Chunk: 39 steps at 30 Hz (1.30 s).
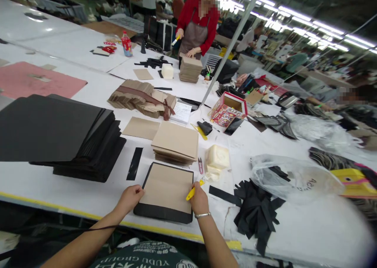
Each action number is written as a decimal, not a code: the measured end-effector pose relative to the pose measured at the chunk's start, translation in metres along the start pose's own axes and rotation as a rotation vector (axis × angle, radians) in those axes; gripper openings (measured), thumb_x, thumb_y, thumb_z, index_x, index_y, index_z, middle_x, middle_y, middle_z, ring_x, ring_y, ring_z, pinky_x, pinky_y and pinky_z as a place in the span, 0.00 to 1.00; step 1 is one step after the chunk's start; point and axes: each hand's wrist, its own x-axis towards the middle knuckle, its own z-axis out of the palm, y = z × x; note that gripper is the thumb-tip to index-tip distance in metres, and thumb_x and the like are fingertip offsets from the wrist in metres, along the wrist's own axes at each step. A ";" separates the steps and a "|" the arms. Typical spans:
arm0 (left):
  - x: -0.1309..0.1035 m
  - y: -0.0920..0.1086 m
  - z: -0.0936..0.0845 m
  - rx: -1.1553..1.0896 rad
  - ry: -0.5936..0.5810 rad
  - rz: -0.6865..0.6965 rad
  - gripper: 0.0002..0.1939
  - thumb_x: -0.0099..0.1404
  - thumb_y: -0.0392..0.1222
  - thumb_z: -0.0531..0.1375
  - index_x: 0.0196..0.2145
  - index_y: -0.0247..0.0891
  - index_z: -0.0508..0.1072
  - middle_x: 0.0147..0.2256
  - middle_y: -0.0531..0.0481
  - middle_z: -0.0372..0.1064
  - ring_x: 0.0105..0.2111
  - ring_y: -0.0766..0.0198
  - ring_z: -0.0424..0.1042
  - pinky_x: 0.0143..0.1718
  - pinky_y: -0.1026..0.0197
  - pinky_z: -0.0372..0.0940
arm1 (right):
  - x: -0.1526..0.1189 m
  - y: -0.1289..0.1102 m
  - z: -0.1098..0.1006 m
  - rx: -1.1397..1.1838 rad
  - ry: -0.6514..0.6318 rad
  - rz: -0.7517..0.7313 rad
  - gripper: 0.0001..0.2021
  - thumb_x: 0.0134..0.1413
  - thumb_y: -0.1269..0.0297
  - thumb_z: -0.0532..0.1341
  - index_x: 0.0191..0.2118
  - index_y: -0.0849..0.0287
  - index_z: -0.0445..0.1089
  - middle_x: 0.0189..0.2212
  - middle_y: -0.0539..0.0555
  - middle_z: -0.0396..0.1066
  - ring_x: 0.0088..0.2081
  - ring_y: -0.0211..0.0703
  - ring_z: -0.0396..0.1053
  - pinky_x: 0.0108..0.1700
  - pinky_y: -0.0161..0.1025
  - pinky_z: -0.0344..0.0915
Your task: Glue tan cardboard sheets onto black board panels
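A tan cardboard panel (pixel 169 185) lies on a slightly larger black sheet (pixel 163 213), whose dark border shows around it, widest at the near side. My left hand (pixel 131 198) is closed at the left edge of these pieces; whatever its fingertips pinch is hidden. In my right hand (pixel 199 200) is a brush (pixel 194 191) with a yellow handle, held over the panel's right edge. The brush's bristle end points toward a whitish square tub (pixel 217 158), with pale glue-like material at its near side. Small pink-handled thread snips (pixel 200 166) lie left of the tub.
Behind the panel is a stack of tan boards (pixel 175 142); a tall pile of black sheets (pixel 59 130) stands left. Black strips (pixel 256 213) and a clear plastic bag (pixel 294 177) lie right. A metal pole (pixel 229 48) rises mid-table. Across, a person in red holds a brush.
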 end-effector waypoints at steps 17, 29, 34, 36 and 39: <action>-0.005 0.048 -0.031 0.766 -0.003 0.375 0.13 0.60 0.45 0.50 0.27 0.35 0.69 0.30 0.43 0.64 0.32 0.57 0.64 0.34 0.58 0.58 | -0.002 -0.010 -0.044 -0.317 0.110 0.016 0.14 0.54 0.53 0.53 0.38 0.60 0.61 0.24 0.55 0.68 0.27 0.42 0.68 0.24 0.32 0.52; -0.027 0.052 0.038 0.652 -0.081 0.781 0.15 0.58 0.36 0.54 0.45 0.40 0.67 0.48 0.44 0.61 0.48 0.53 0.56 0.51 0.48 0.47 | 0.025 -0.112 -0.015 0.904 -0.016 0.060 0.17 0.49 0.50 0.53 0.34 0.60 0.66 0.17 0.46 0.64 0.15 0.33 0.62 0.18 0.29 0.58; -0.025 0.053 0.037 0.670 -0.093 0.757 0.14 0.56 0.38 0.55 0.43 0.39 0.68 0.47 0.43 0.62 0.47 0.52 0.57 0.49 0.48 0.50 | 0.045 -0.135 0.011 0.761 0.013 -0.005 0.14 0.51 0.55 0.52 0.35 0.60 0.68 0.18 0.47 0.66 0.17 0.33 0.63 0.20 0.28 0.59; -0.025 0.055 0.035 0.669 -0.102 0.761 0.15 0.56 0.37 0.55 0.44 0.40 0.68 0.47 0.44 0.62 0.47 0.52 0.57 0.49 0.49 0.50 | 0.048 -0.123 0.005 0.621 0.052 -0.024 0.13 0.51 0.56 0.52 0.33 0.59 0.68 0.17 0.47 0.67 0.19 0.33 0.64 0.22 0.28 0.58; -0.027 0.055 0.034 0.675 -0.104 0.762 0.16 0.57 0.36 0.55 0.44 0.41 0.68 0.49 0.45 0.62 0.47 0.52 0.57 0.49 0.49 0.50 | 0.044 -0.084 -0.015 0.442 0.117 0.015 0.12 0.51 0.57 0.52 0.31 0.58 0.69 0.16 0.47 0.67 0.20 0.34 0.65 0.23 0.28 0.58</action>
